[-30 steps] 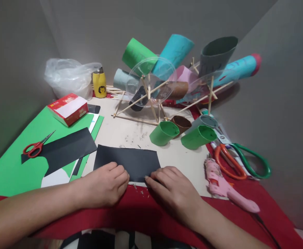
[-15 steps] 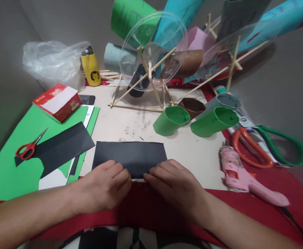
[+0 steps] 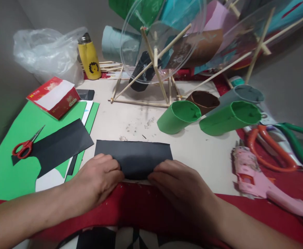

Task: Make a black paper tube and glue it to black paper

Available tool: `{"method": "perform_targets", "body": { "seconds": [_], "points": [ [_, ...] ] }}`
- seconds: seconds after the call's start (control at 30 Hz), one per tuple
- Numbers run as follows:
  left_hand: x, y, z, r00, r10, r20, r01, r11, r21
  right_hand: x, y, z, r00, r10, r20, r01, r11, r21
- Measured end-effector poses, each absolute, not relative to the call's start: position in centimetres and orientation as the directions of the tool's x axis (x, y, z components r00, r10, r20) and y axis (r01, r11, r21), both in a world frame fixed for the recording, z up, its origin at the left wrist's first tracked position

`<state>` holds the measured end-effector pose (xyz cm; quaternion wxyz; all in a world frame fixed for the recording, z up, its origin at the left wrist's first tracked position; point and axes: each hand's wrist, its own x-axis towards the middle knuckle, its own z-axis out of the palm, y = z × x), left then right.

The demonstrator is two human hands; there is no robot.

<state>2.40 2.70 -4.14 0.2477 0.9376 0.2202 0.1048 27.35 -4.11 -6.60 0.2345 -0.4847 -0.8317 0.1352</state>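
Note:
A black paper rectangle [image 3: 136,155] lies flat on the beige table just in front of me. My left hand [image 3: 97,178] rests on its near left edge with fingers curled down onto the paper. At the near right edge my right hand [image 3: 178,185] does the same. Both hands grip the near edge, which looks curled up slightly. Beyond the paper lie two green paper tubes [image 3: 178,117], a brown one [image 3: 204,101] and a grey one [image 3: 241,94].
A stick frame with a clear dome [image 3: 156,45] and coloured tubes stands at the back. A pink glue gun [image 3: 255,180] and orange and green scissors [image 3: 273,148] lie right. Left: green sheets [image 3: 16,138], black paper [image 3: 60,145], red scissors [image 3: 24,147], a red box [image 3: 54,97], a yellow bottle [image 3: 89,60].
My view has moved closer and lower over the table. Both hands have slid a little forward along the paper's near edge, which now curls up under the fingers.

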Motion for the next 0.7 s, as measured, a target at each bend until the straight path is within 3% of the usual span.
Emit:
{"method": "perform_targets", "body": {
  "seconds": [0.33, 0.5, 0.7],
  "points": [
    [1.3, 2.9, -3.9, 0.755, 0.655, 0.031, 0.426, -0.526, 0.736, 27.5, -4.0, -6.7, -0.391, 0.904, 0.171, 0.703, 0.413, -0.578],
    [0.9, 2.9, -3.6, 0.719, 0.693, -0.05, 0.498, -0.463, 0.733, 27.6, -3.9, -6.5, -0.373, 0.923, 0.093, 0.708, 0.348, -0.614],
    [-0.2, 2.4, -3.6, 0.665, 0.747, -0.028, 0.543, -0.457, 0.705, 27.7, -3.9, -6.5, -0.392, 0.913, 0.113, 0.694, 0.374, -0.615]
  ]
}}
